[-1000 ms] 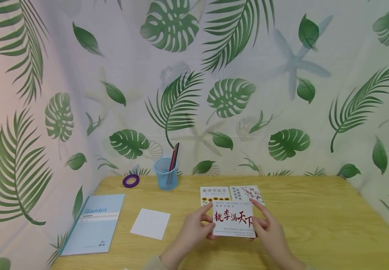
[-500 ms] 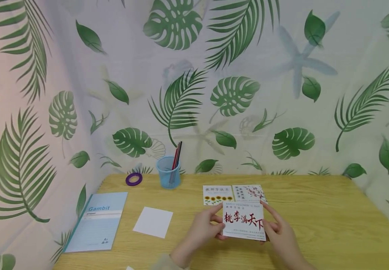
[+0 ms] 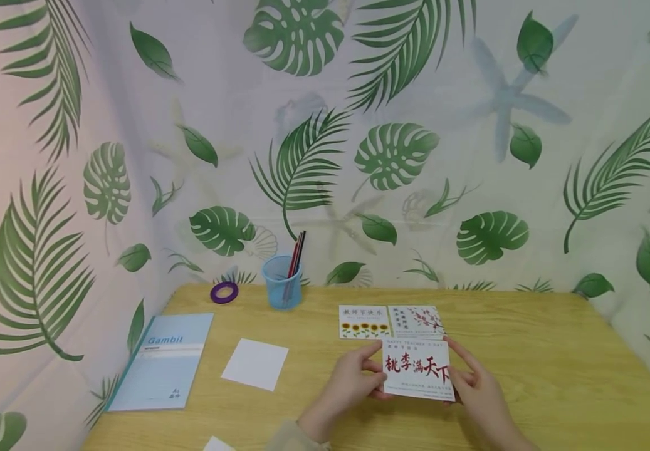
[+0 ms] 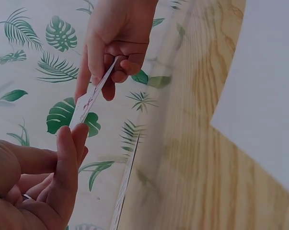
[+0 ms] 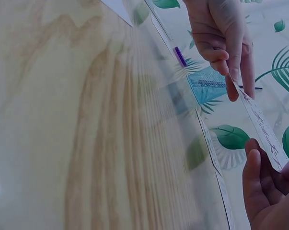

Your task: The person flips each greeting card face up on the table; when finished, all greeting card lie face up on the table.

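A white greeting card (image 3: 418,369) with red Chinese characters is held up above the table, its printed face toward the head camera. My left hand (image 3: 355,381) pinches its left edge between thumb and fingers. On the opposite edge my right hand (image 3: 481,396) pinches it the same way. Both wrist views show the card (image 5: 262,125) nearly edge-on, stretched between the two hands. Just behind it on the table lie a sunflower card (image 3: 363,322) and a blossom-branch card (image 3: 417,321), side by side; the held card stands close in front of them.
Left of the hands lies a blank white square (image 3: 255,364), with a light blue notebook (image 3: 161,363) beyond it. A blue mesh pen cup (image 3: 283,287) and a purple tape ring (image 3: 224,292) stand at the back. A white corner (image 3: 219,444) shows at the front edge.
Both hands have shifted right in the head view with the card between them, uncovering more of the sunflower card. The head view itself has also moved slightly.
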{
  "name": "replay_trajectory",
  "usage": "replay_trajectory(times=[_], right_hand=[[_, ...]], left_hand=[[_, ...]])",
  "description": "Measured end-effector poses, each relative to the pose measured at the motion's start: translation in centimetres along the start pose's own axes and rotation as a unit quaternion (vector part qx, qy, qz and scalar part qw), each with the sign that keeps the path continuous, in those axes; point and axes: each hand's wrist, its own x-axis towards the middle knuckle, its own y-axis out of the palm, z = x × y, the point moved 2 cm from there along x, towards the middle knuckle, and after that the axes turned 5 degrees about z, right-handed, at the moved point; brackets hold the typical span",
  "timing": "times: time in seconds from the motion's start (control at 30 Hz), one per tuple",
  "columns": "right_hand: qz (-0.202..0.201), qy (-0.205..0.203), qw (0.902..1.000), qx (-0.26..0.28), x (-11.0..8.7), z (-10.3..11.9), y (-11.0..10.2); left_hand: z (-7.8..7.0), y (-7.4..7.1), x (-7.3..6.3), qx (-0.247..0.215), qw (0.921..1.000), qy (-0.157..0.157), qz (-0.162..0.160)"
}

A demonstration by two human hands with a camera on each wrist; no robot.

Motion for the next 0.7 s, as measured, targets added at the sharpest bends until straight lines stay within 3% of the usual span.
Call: replay_trajectory(times=[0.47,0.7], right_hand=[[0.042,0.003,0.9991,0.002,2.5,-0.5,-1.9],[0.041,0.027,0.9982,-0.033,3.3,-1.9,-2.6]], left_hand=[[1.1,1.7,2.4,-0.034,0.9984,-0.015,-0.042],[1.6,2.6,3.1,-0.034,0.9975,-0.022,-0.058]])
